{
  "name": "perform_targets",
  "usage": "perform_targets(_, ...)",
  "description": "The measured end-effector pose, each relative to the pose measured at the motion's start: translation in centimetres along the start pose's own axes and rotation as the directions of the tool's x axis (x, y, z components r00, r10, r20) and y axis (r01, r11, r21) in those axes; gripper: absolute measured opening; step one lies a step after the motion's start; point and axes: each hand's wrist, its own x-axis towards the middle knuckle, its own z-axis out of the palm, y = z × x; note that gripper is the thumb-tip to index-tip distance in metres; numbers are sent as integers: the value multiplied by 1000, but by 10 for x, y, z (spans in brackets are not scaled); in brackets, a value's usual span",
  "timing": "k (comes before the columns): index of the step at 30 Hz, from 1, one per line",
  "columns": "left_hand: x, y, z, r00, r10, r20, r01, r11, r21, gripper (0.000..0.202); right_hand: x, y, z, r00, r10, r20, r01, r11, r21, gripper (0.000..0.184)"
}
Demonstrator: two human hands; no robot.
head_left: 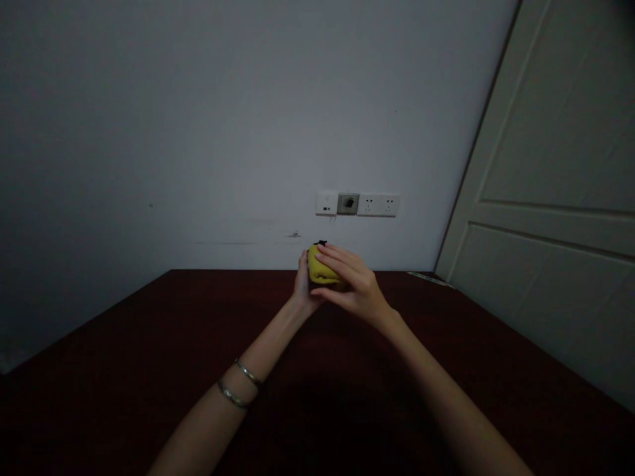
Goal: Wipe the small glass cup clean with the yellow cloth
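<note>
Both my arms stretch out over a dark red table (149, 344). Between my hands sits a small yellow rounded object (317, 263) with a little dark part at its top. My left hand (302, 285) cups it from the left and below, fingers closed against it. My right hand (353, 283) lies over its top and right side, fingers wrapped across it. Most of the yellow object is hidden by my fingers. Two thin metal bangles (241, 383) circle my left forearm.
A plain white wall (198, 132) rises right behind the table's far edge, with a row of wall sockets (357, 203) above my hands. A cream panelled door (555, 198) stands at the right. A thin flat strip (429, 278) lies at the table's far right corner.
</note>
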Motion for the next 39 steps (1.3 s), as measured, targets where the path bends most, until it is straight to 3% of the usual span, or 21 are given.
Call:
perform_targets(3, 2, 4, -2, 998, 3, -60, -2, 1000, 23, 53, 2, 2, -4, 1000, 17, -10, -17, 999, 44, 48)
perform_targets(6, 1, 5, -8, 992, -19, -125, 32, 994, 107, 58, 3, 1, -3, 989, 119, -85, -111, 989, 93, 46)
perform_targets(11, 0, 4, -8, 999, -43, 8, 41, 984, 172, 61, 9, -6, 0, 916, 306, -259, -290, 952, 100, 34)
perform_targets(13, -2, 3, -7, 998, -60, 28, 54, 982, 178, 62, 13, -9, -1, 877, 384, -289, -351, 923, 159, 29)
perform_targets(17, -15, 4, -2, 996, -91, 4, 89, 981, 172, 64, 16, -12, -5, 732, 621, -279, -533, 778, 334, 28)
perform_targets(19, -24, 4, 0, 990, -142, 16, 138, 975, 175, 66, 17, -13, -6, 690, 672, -268, -567, 733, 377, 31)
perform_targets(21, -32, 4, 1, 984, -171, 49, 160, 970, 182, 67, 17, -14, -8, 724, 649, -234, -533, 741, 408, 32)
perform_targets(25, -35, 1, -3, 983, -164, 84, 147, 974, 172, 65, 18, -19, -11, 898, 438, -37, -375, 808, 453, 35)
perform_targets(28, -30, -4, -9, 987, -146, 62, 135, 978, 161, 63, 18, -22, -10, 942, 331, 54, -322, 846, 424, 31)
perform_targets(33, -26, -10, -13, 993, -116, -4, 116, 981, 158, 64, 17, -19, 2, 943, 334, -17, -303, 877, 373, 25)
perform_targets(37, -28, -9, -12, 990, -137, 21, 132, 977, 167, 63, 18, -10, 11, 831, 553, -65, -479, 769, 424, 24)
perform_targets(39, -29, -8, -11, 989, -143, 25, 137, 977, 162, 63, 18, -8, 11, 807, 589, -46, -504, 727, 466, 25)
